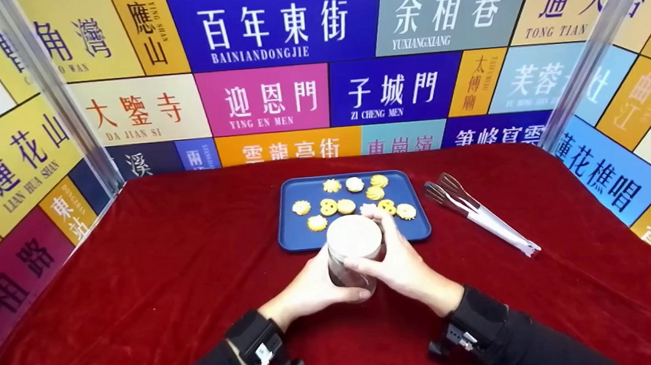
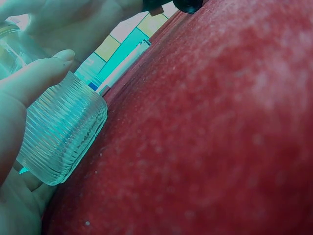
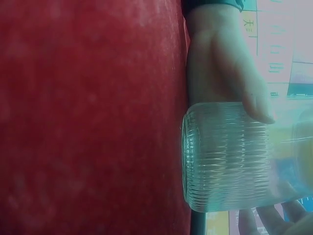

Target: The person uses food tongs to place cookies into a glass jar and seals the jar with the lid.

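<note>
A clear jar [image 1: 339,273] with a ribbed lower wall and a pale round lid [image 1: 354,235] stands between both hands, in front of the tray. My left hand [image 1: 308,288] grips its body low down, the thumb lying across the near side. Higher up, my right hand [image 1: 404,258] holds the jar at the lid, thumb on the near side and fingers round the far right edge. The ribbed jar wall [image 3: 225,156] fills much of the right wrist view, its base close to the red cloth. In the left wrist view, the left thumb [image 2: 41,78] presses the glass.
Behind the jar lies a blue tray [image 1: 292,236] bearing several cookies [image 1: 328,207], some partly hidden by the right hand. Tongs [image 1: 479,213] with white handles lie to the tray's right. Red cloth [image 1: 192,243] covers the table, and a panel wall [image 1: 274,100] rises behind.
</note>
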Demonstrator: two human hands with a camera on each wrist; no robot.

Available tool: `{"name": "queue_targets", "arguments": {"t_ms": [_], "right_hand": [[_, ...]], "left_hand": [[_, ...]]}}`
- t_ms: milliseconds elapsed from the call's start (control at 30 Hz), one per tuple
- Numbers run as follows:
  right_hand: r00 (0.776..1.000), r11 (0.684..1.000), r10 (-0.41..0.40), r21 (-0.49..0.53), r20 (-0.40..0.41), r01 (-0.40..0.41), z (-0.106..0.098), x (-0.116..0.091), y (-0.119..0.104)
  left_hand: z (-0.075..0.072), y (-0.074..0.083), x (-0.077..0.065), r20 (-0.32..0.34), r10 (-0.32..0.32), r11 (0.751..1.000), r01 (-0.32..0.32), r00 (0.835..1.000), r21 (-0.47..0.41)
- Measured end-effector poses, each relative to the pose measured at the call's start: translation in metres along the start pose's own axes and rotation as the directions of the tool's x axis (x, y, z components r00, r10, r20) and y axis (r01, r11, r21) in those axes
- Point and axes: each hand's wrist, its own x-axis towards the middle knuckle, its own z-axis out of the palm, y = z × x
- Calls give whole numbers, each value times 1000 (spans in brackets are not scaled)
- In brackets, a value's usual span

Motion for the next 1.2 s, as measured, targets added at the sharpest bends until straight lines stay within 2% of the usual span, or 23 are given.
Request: {"name": "queue_targets", "arguments": {"t_ms": [300, 567, 900, 1200], "right_hand": [[998, 999, -37, 26, 50, 36, -4, 3, 3], [997, 999, -36, 38, 66, 33, -6, 3, 5], [991, 992, -111, 65, 70, 106, -6, 3, 8], [997, 997, -55, 59, 47, 52, -4, 2, 4]], "left_hand": [[0, -1, 1, -3, 14, 1000, -14, 1000, 13], [0, 0, 0, -6, 11, 999, -11, 1000, 32], [-1, -1, 0, 8, 17, 1000, -17, 1000, 21], [-1, -1, 0, 9, 17, 1000, -17, 1000, 10]]}}
